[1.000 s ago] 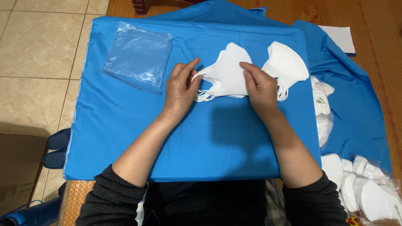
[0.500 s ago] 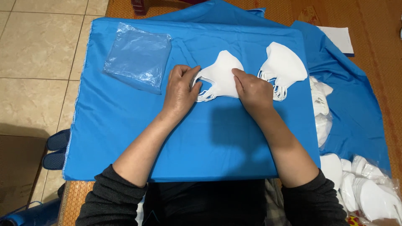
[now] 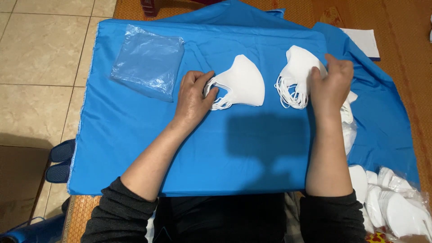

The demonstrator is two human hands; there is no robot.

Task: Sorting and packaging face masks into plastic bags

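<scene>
A small stack of white face masks (image 3: 240, 83) lies on the blue cloth (image 3: 148, 144). My left hand (image 3: 194, 94) rests on its left end, fingers on the ear loops. A second stack of white masks (image 3: 294, 74) lies to the right. My right hand (image 3: 330, 81) has its fingers on the right edge of that stack, partly covering it. Whether the fingers grip a mask is not visible.
A pile of clear plastic bags (image 3: 146, 63) lies at the cloth's far left. More white masks (image 3: 396, 204) lie in plastic at the near right, and others (image 3: 348, 119) beside my right wrist. A white paper (image 3: 364, 42) sits far right. Tiled floor lies left.
My right hand left the middle mask stack and moved right to the second stack. My left hand stayed on the middle stack's ear loops.
</scene>
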